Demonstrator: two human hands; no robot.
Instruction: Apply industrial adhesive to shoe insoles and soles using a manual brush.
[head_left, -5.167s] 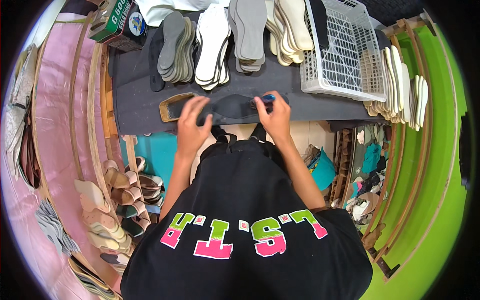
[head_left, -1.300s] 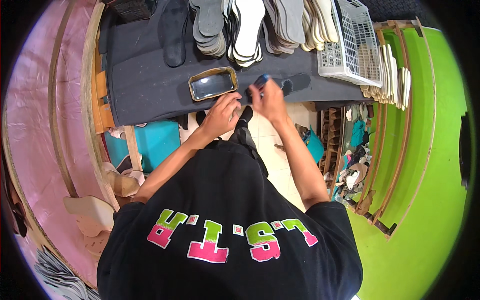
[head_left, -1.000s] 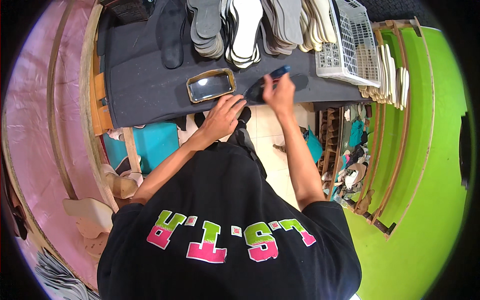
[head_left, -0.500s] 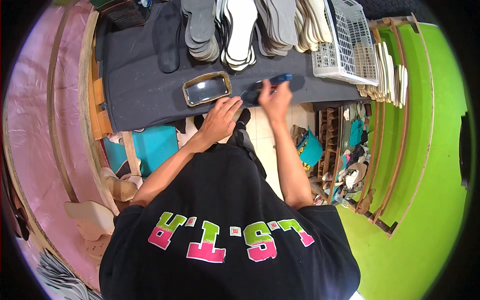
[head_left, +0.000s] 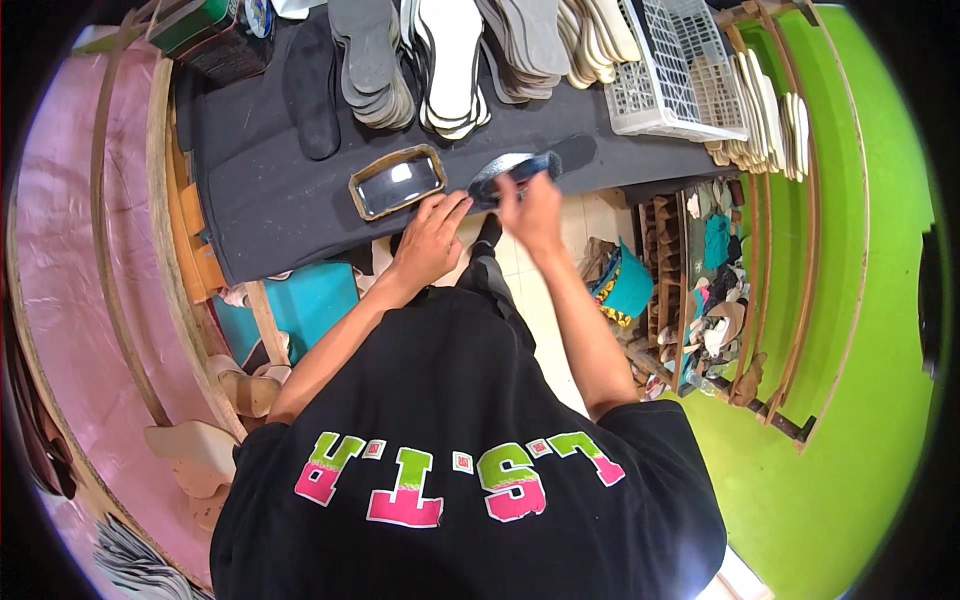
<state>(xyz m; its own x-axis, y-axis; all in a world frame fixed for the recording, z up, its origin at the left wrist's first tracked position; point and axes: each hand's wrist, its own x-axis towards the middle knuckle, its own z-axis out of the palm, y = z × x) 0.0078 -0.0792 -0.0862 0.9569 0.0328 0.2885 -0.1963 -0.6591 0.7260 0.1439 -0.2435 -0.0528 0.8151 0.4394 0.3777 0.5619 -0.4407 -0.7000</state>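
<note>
A dark insole-shaped piece [head_left: 500,163] lies near the table's front edge, its surface shiny and wet-looking. My left hand [head_left: 430,235] holds its left end with the fingertips, the fingers close together. Over the piece, my right hand [head_left: 532,215] is closed on what looks like a blue-handled brush [head_left: 546,167]; its working end is hidden and blurred. Just left of the piece stands a shallow rectangular tray [head_left: 354,197] with a crusted brown rim and a glossy liquid inside.
Stacks of grey insoles [head_left: 365,60], white insoles [head_left: 450,50] and cream insoles [head_left: 600,40] line the table's back. One black insole [head_left: 312,95] lies apart at left. A white plastic basket [head_left: 655,110] stands at right, a dark tin [head_left: 215,45] back left.
My right hand has moved slightly left and nearer with the brush. More shiny surface shows on the dark piece. The view has shifted a little; my left hand stays at the piece's end.
</note>
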